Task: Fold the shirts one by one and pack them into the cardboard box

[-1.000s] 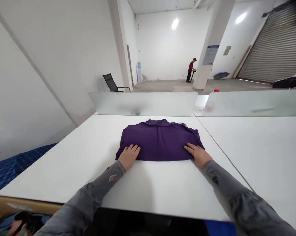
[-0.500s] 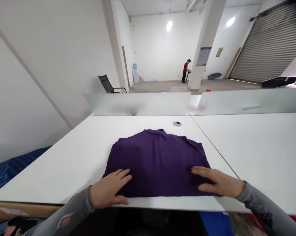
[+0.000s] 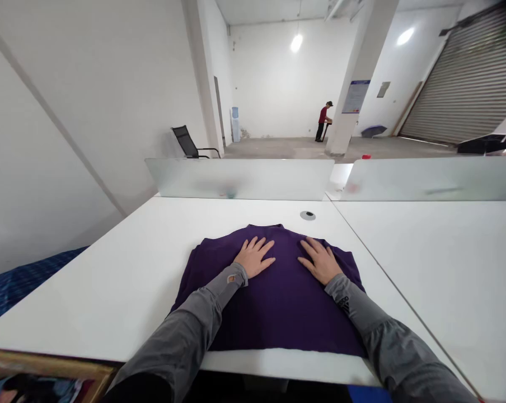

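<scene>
While both palms lie flat, fingers spread and gripping nothing, the left hand point(image 3: 253, 256) and right hand point(image 3: 319, 260) press the folded purple shirt point(image 3: 273, 296) on the white table point(image 3: 122, 280) — soft, light cloth, probably best taken by its edges. Beyond it sit a grommet point(image 3: 307, 215) and frosted dividers point(image 3: 240, 178) — nothing blocks the hands.

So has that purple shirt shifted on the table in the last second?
Yes. The purple shirt slid toward the person: a second ago its collar covered the round grommet in the table; now the grommet lies bare beyond it.
</scene>
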Demonstrator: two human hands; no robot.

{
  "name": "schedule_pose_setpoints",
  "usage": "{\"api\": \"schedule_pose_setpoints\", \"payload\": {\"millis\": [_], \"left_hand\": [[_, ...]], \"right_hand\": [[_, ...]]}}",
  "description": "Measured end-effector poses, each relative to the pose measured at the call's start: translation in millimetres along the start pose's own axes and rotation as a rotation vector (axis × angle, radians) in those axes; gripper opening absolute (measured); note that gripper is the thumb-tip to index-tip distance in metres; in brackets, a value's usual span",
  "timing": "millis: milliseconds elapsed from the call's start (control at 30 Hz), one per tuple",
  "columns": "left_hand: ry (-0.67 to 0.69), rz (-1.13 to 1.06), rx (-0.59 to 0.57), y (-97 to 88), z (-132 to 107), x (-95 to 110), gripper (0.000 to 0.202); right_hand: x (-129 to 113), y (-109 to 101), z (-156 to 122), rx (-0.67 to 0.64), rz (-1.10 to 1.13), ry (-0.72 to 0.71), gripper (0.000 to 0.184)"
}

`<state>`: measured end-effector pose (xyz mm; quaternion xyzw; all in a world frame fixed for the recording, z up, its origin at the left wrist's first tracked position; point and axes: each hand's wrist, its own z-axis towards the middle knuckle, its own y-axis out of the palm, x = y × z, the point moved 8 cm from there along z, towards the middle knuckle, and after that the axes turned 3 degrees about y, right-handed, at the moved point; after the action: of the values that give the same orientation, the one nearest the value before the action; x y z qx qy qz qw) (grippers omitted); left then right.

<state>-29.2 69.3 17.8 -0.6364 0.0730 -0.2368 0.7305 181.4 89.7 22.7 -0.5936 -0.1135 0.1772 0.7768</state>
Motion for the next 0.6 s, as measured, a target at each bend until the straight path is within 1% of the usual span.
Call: {"api": "schedule_pose_setpoints", "payload": {"millis": [33,67,133,200,233,300,333,400,467,500,533,600], "left_hand": [[-0.008,0.005,0.009,-0.7,-0.5,-1.3,0.066],[-0.018,0.015,0.011,-1.5,-0.8,-1.0,0.068],[-0.053,0.053,0.006,-3.8,-2.8,2.0,0.066],[-0.099,0.101,-0.015,-5.8,-11.9,5.4,0.063],[-0.118,0.122,-0.034,-6.1,-21.1,7.2,0.062],[-0.121,0.161,-0.081,-5.0,-49.7,11.8,0.061],[-0.112,0.179,-0.103,-3.8,-68.5,14.0,0.06],[-0.101,0.223,-0.103,-3.0,-110.2,16.9,0.059],[-0.156,0.262,-0.063,-3.7,-149.8,14.0,0.056],[-0.184,0.278,-0.036,-4.1,-166.0,12.6,0.054],[-0.212,0.294,-0.004,-4.6,-179.0,11.3,0.052],[-0.249,0.319,0.049,-5.2,-195.1,9.8,0.049]], "right_hand": [[2.1,-2.1,0.8,0.017,-0.006,-0.001,0.061],[3.7,-2.0,2.0,0.007,-0.011,0.001,0.061],[6.4,3.9,4.6,-0.069,-0.014,0.017,0.061],[8.2,10.1,6.2,-0.131,-0.001,0.037,0.061],[8.2,11.6,6.5,-0.138,0.007,0.041,0.061],[7.1,12.9,6.3,-0.13,0.018,0.044,0.061],[6.3,13.7,5.7,-0.128,0.022,0.047,0.06],[4.7,14.8,4.7,-0.121,0.031,0.059,0.059],[2.8,15.4,4.5,-0.117,0.042,0.068,0.058],[2.0,15.8,4.7,-0.122,0.051,0.07,0.058],[1.2,16.5,5.2,-0.133,0.061,0.067,0.058],[-0.3,18.6,6.2,-0.171,0.081,0.049,0.059]]}}
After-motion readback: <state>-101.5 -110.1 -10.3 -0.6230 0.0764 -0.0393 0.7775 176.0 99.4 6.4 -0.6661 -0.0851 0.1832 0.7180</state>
